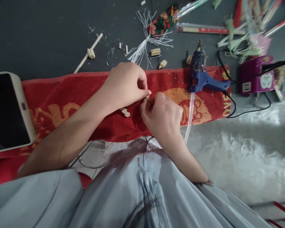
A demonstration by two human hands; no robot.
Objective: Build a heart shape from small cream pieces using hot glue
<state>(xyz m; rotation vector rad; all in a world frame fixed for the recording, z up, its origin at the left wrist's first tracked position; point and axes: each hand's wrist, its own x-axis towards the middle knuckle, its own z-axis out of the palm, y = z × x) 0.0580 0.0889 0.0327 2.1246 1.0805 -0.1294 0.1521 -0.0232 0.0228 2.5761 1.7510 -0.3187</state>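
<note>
My left hand (126, 84) reaches in over the red towel (102, 126) with thumb and forefinger pinched together. Close against it, my right hand (162, 112) is curled with its fingertips closed. Between the fingertips of both hands shows a small pale beige piece (147, 97), mostly hidden by the fingers. A similar knobbly beige cluster (125, 111) lies on the towel just below my left wrist. To the right, a blue glue gun (196, 74) rests on the towel, nozzle pointing away, with a clear glue stick (190, 115) sticking out of its back end.
A white-framed device with a dark screen (9, 110) lies at left. Beyond the towel are a stick with a small bundle (90, 53), short stick bundles (155, 52), white strings (142, 47) and wrapped sticks (211, 30). A purple power socket (256, 76) with black cables stands at right.
</note>
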